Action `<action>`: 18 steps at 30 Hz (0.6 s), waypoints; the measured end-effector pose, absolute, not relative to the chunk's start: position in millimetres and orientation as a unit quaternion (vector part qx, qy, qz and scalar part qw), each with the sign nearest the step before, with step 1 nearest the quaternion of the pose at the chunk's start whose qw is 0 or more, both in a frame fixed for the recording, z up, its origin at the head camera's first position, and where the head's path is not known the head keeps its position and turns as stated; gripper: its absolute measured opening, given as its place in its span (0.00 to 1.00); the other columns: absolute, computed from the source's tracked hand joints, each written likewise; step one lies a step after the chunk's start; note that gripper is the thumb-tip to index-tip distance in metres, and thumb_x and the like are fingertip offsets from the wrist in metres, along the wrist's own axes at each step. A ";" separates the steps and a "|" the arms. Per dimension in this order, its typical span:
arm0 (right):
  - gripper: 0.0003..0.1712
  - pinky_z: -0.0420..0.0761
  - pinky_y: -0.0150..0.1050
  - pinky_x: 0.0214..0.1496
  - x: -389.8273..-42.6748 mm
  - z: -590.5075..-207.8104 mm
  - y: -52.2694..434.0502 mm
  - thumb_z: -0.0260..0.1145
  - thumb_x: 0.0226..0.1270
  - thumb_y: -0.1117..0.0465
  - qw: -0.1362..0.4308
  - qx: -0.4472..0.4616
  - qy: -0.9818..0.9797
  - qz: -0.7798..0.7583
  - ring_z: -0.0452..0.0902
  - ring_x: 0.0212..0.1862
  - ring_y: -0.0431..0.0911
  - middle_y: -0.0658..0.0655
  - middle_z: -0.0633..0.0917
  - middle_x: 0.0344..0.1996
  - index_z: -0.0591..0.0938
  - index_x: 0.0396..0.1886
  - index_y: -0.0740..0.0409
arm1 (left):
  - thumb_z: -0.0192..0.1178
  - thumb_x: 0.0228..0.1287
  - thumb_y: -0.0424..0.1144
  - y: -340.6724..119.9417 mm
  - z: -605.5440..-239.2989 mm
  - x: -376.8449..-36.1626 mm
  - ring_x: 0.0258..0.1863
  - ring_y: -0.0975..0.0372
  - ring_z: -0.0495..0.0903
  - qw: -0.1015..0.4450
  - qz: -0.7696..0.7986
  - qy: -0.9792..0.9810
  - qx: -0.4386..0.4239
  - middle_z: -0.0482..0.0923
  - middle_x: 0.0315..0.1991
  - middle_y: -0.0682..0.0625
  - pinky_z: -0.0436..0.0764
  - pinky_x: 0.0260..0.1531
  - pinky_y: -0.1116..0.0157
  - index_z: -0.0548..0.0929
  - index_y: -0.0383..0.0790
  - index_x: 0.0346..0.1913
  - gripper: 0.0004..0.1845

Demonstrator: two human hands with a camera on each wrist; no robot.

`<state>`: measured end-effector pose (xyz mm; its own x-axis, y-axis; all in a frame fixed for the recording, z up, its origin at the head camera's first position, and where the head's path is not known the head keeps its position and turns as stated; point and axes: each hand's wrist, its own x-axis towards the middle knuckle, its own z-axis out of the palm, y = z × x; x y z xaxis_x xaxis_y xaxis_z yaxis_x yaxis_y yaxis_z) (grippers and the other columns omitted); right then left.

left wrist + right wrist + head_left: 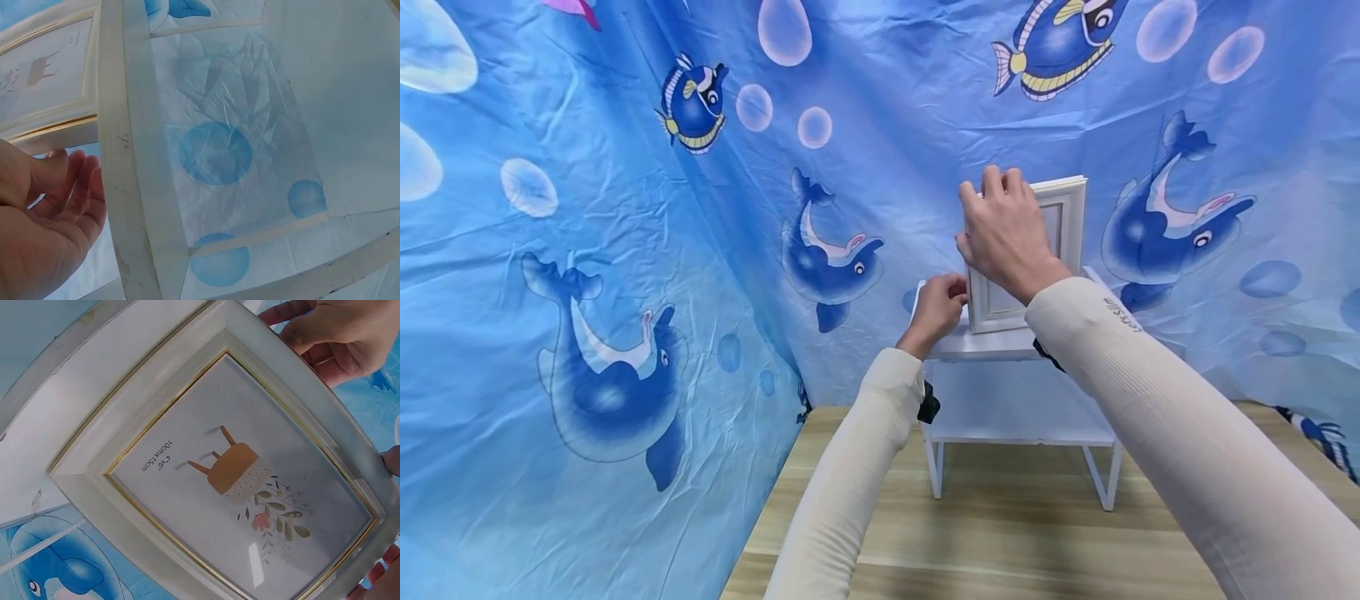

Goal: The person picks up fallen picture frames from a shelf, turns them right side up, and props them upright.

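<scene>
A white picture frame (1062, 223) with a gold inner line stands upright on a small white shelf (992, 347). Its print (240, 472) shows a chair and flowers. My right hand (1000, 229) grips the frame's upper left edge, fingers curled over the top; its fingertips (391, 460) show at the frame's rim. My left hand (938, 304) is at the frame's lower left corner, fingers loosely bent and touching the edge. In the left wrist view the palm (50, 219) holds nothing, just below the frame (44, 75).
The shelf stands on thin white legs (1101, 479) on a light wooden table (1015, 533). A blue cloth backdrop (625, 250) with dolphins, fish and bubbles hangs close behind and to the left. The shelf's white rail (125, 156) crosses the left wrist view.
</scene>
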<state>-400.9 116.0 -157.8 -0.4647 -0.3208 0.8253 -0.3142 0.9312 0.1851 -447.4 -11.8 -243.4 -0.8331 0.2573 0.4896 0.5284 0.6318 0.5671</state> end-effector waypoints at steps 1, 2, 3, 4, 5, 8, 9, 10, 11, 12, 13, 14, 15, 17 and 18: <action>0.30 0.73 0.55 0.51 -401.3 -157.8 116.2 0.70 0.61 0.53 0.484 0.187 -0.855 -0.004 0.65 0.49 0.64 0.69 0.71 0.47 0.73 0.55 0.68 | 0.59 0.67 0.26 -12.2 -244.0 -448.6 0.48 0.58 0.84 0.186 -0.365 -0.885 -0.222 0.87 0.45 0.44 0.80 0.50 0.68 0.86 0.34 0.49 0.11; 0.30 0.73 0.55 0.50 -401.7 -157.8 116.3 0.70 0.61 0.53 0.484 0.188 -0.854 -0.004 0.65 0.49 0.64 0.69 0.71 0.47 0.73 0.55 0.68 | 0.59 0.67 0.26 -12.5 -244.4 -449.5 0.48 0.58 0.84 0.186 -0.364 -0.885 -0.223 0.87 0.45 0.44 0.80 0.50 0.68 0.86 0.34 0.49 0.11; 0.29 0.73 0.54 0.50 -402.1 -157.9 116.4 0.69 0.61 0.54 0.484 0.190 -0.854 -0.004 0.65 0.49 0.64 0.69 0.71 0.47 0.73 0.55 0.67 | 0.60 0.66 0.26 -12.9 -244.9 -450.6 0.49 0.59 0.84 0.186 -0.363 -0.885 -0.223 0.87 0.45 0.44 0.80 0.51 0.68 0.86 0.34 0.48 0.11; 0.29 0.74 0.54 0.50 -402.4 -157.9 116.6 0.69 0.62 0.54 0.484 0.190 -0.854 -0.005 0.65 0.49 0.64 0.69 0.71 0.47 0.73 0.55 0.67 | 0.60 0.66 0.26 -13.2 -245.3 -451.6 0.49 0.59 0.84 0.186 -0.363 -0.885 -0.226 0.87 0.45 0.44 0.80 0.51 0.69 0.86 0.34 0.48 0.11; 0.29 0.74 0.54 0.49 -402.8 -158.0 116.7 0.69 0.62 0.54 0.483 0.191 -0.854 -0.004 0.65 0.49 0.64 0.69 0.71 0.47 0.72 0.55 0.67 | 0.60 0.66 0.26 -13.4 -245.7 -452.3 0.49 0.59 0.85 0.185 -0.364 -0.884 -0.227 0.87 0.45 0.44 0.80 0.51 0.69 0.86 0.34 0.48 0.11; 0.28 0.74 0.54 0.49 -403.9 -158.6 118.0 0.68 0.62 0.54 0.482 0.193 -0.855 0.001 0.65 0.49 0.64 0.69 0.71 0.47 0.72 0.54 0.67 | 0.60 0.66 0.26 -13.4 -246.2 -453.1 0.48 0.58 0.85 0.180 -0.367 -0.883 -0.231 0.87 0.45 0.44 0.80 0.50 0.69 0.87 0.34 0.48 0.11; 0.28 0.74 0.54 0.48 -404.2 -158.8 118.6 0.69 0.61 0.54 0.482 0.193 -0.855 0.002 0.65 0.48 0.64 0.69 0.71 0.46 0.72 0.53 0.67 | 0.60 0.66 0.26 -13.0 -246.4 -453.4 0.48 0.58 0.85 0.179 -0.368 -0.882 -0.233 0.87 0.45 0.43 0.81 0.49 0.68 0.86 0.34 0.49 0.11; 0.27 0.74 0.54 0.48 -404.6 -158.9 119.4 0.68 0.61 0.54 0.483 0.194 -0.854 0.003 0.65 0.48 0.64 0.68 0.71 0.46 0.72 0.53 0.67 | 0.60 0.66 0.26 -12.6 -246.3 -453.3 0.48 0.58 0.85 0.179 -0.368 -0.882 -0.235 0.87 0.45 0.43 0.81 0.49 0.68 0.86 0.34 0.49 0.11; 0.26 0.74 0.53 0.47 -405.1 -158.9 120.3 0.68 0.61 0.55 0.485 0.196 -0.852 0.004 0.64 0.47 0.64 0.68 0.71 0.45 0.72 0.52 0.67 | 0.60 0.66 0.26 -12.0 -246.3 -453.1 0.48 0.58 0.85 0.178 -0.369 -0.881 -0.235 0.87 0.45 0.43 0.81 0.49 0.68 0.86 0.34 0.49 0.11; 0.26 0.74 0.53 0.47 -405.4 -158.8 121.2 0.68 0.61 0.55 0.486 0.197 -0.852 0.005 0.64 0.47 0.64 0.68 0.71 0.45 0.72 0.51 0.67 | 0.60 0.66 0.25 -11.3 -246.3 -453.0 0.48 0.58 0.85 0.178 -0.370 -0.881 -0.236 0.87 0.45 0.43 0.81 0.49 0.67 0.86 0.33 0.49 0.11; 0.25 0.74 0.53 0.46 -406.0 -158.6 122.3 0.68 0.61 0.55 0.487 0.199 -0.850 0.006 0.64 0.46 0.64 0.68 0.70 0.44 0.72 0.50 0.67 | 0.59 0.67 0.25 -10.4 -246.0 -452.9 0.48 0.58 0.85 0.179 -0.370 -0.880 -0.236 0.87 0.45 0.43 0.81 0.49 0.67 0.86 0.33 0.49 0.11; 0.24 0.74 0.53 0.45 -406.4 -158.2 123.4 0.68 0.61 0.55 0.489 0.201 -0.849 0.006 0.64 0.46 0.64 0.68 0.70 0.43 0.72 0.48 0.67 | 0.59 0.67 0.25 -9.6 -246.0 -453.1 0.48 0.57 0.85 0.178 -0.371 -0.880 -0.236 0.87 0.45 0.43 0.81 0.49 0.67 0.86 0.33 0.49 0.11; 0.23 0.74 0.53 0.45 -406.9 -157.8 124.4 0.68 0.61 0.56 0.490 0.202 -0.848 0.008 0.64 0.45 0.63 0.68 0.70 0.43 0.72 0.47 0.67 | 0.59 0.67 0.25 -8.6 -245.8 -453.1 0.48 0.57 0.85 0.177 -0.372 -0.880 -0.236 0.87 0.45 0.43 0.81 0.49 0.66 0.86 0.33 0.49 0.11; 0.22 0.74 0.52 0.44 -408.1 -157.1 126.2 0.68 0.60 0.56 0.489 0.206 -0.847 0.014 0.64 0.45 0.63 0.67 0.70 0.42 0.72 0.44 0.67 | 0.59 0.67 0.25 -7.2 -245.6 -453.5 0.47 0.57 0.85 0.178 -0.370 -0.880 -0.236 0.87 0.45 0.43 0.82 0.49 0.66 0.87 0.33 0.49 0.11; 0.21 0.74 0.52 0.44 -408.5 -156.8 127.0 0.68 0.60 0.56 0.489 0.208 -0.847 0.017 0.64 0.45 0.63 0.67 0.70 0.41 0.71 0.43 0.66 | 0.59 0.67 0.25 -6.7 -245.4 -454.0 0.47 0.57 0.85 0.179 -0.369 -0.881 -0.237 0.87 0.45 0.43 0.82 0.48 0.66 0.87 0.33 0.48 0.11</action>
<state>-408.5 127.0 -156.8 -0.4363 -0.3351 0.8351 -0.3687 0.9131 0.1738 -454.0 -6.7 -245.4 -0.8241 0.2844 0.4899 0.5487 0.6153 0.5659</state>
